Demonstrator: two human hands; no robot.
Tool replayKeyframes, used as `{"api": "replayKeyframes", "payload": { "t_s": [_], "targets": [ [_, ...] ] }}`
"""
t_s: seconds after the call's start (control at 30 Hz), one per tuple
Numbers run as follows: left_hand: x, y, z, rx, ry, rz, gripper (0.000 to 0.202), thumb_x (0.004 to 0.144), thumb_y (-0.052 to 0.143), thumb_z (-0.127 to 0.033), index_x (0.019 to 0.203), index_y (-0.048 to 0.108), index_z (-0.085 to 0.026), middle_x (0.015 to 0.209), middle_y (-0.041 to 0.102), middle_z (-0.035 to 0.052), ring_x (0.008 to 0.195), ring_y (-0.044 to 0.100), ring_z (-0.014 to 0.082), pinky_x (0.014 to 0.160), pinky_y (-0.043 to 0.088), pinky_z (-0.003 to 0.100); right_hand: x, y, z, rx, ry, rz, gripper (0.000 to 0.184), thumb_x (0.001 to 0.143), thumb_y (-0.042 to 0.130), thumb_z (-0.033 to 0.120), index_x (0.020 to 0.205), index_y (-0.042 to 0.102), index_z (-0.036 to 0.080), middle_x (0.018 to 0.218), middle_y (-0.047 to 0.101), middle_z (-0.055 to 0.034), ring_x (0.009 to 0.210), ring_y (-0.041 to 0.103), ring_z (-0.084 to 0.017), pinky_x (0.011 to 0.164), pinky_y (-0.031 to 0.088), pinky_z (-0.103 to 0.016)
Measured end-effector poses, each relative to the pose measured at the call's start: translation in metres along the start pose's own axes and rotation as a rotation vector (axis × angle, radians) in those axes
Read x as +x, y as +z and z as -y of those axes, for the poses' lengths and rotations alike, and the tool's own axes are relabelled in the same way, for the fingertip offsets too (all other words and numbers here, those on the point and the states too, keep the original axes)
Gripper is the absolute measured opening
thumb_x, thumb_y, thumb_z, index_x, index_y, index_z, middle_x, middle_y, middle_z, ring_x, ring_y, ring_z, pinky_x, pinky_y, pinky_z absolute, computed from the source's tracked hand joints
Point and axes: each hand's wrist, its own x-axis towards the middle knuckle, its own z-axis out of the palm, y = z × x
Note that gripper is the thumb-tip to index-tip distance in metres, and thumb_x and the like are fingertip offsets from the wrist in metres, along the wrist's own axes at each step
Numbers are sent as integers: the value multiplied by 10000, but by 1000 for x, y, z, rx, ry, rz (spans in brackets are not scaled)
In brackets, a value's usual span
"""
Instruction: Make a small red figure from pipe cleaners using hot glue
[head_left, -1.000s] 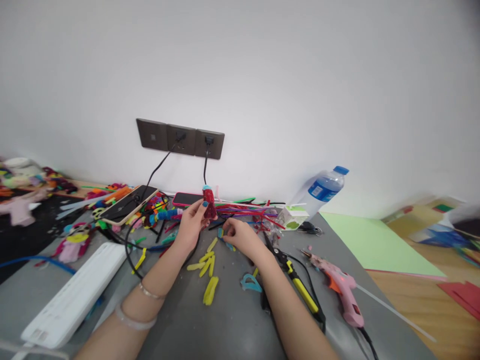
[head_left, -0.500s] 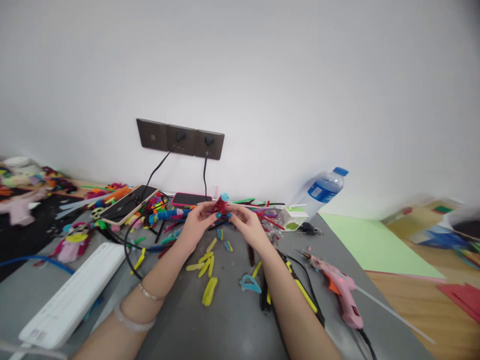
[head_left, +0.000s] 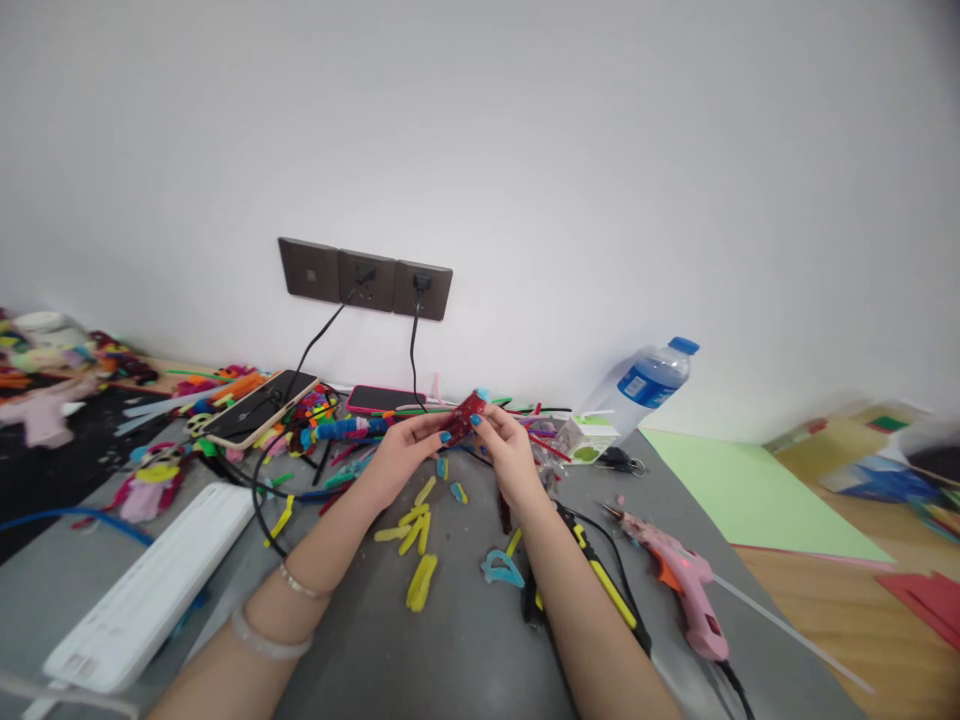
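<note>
A small red fuzzy piece with a light blue tip (head_left: 466,412) is held above the grey table (head_left: 450,640), pinched from both sides. My left hand (head_left: 401,455) grips its lower left end. My right hand (head_left: 508,450) pinches its upper right end, fingers closed. Below the hands lie several yellow fuzzy pieces (head_left: 416,530) and a teal loop (head_left: 501,568).
A pink glue gun (head_left: 686,585) and yellow-handled pliers (head_left: 600,580) lie to the right. A white power strip (head_left: 150,590) lies to the left. Phones (head_left: 259,405) on cables, a pile of pipe cleaners, a water bottle (head_left: 637,385) and green paper (head_left: 750,490) stand further back.
My right hand rose from the table and joined the left on the red piece. The piece tilted from upright to slanting and shifted slightly right.
</note>
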Motion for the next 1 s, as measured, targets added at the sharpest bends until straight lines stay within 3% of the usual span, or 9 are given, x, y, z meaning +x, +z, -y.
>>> {"api": "replayKeyframes", "payload": {
  "t_s": [0.1, 0.37, 0.63, 0.87, 1.0],
  "targets": [
    [-1, 0, 0, -98, -108, 32, 409, 630, 863, -332, 986, 771, -152, 915, 754, 85, 724, 633, 138, 653, 457, 243, 0, 0, 0, 40, 18, -17, 333, 723, 755, 470, 789, 580, 194, 700, 590, 30, 564, 437, -96, 530, 335, -215],
    [-8, 0, -6, -227, -228, 221, 335, 699, 835, -275, 994, 769, -133, 884, 726, 99, 758, 617, 149, 707, 480, 283, -2, 1, -2, 99, -60, 68, 288, 736, 774, 407, 797, 560, 225, 737, 603, 30, 660, 539, -131, 626, 436, -233],
    [-8, -2, -5, -238, -238, 215, 328, 705, 832, -272, 992, 762, -127, 739, 665, 47, 659, 551, 113, 677, 449, 282, 1, -2, -6, 69, -65, 69, 309, 719, 777, 461, 888, 665, 227, 825, 700, -14, 777, 631, -185, 757, 499, -296],
    [-6, 0, -4, -243, -265, 205, 307, 712, 827, -259, 971, 744, -118, 808, 679, 65, 697, 573, 121, 667, 446, 268, 0, -2, -3, 55, -79, 68, 301, 731, 758, 477, 870, 690, 220, 775, 701, -8, 734, 620, -176, 720, 497, -287],
    [-6, -2, -6, -291, -239, 158, 307, 685, 843, -237, 959, 729, -162, 836, 695, 50, 718, 603, 126, 682, 455, 259, 2, -10, 9, -102, -114, 153, 309, 728, 764, 431, 934, 706, 208, 781, 691, -15, 745, 612, -184, 719, 492, -301]
  ]
}}
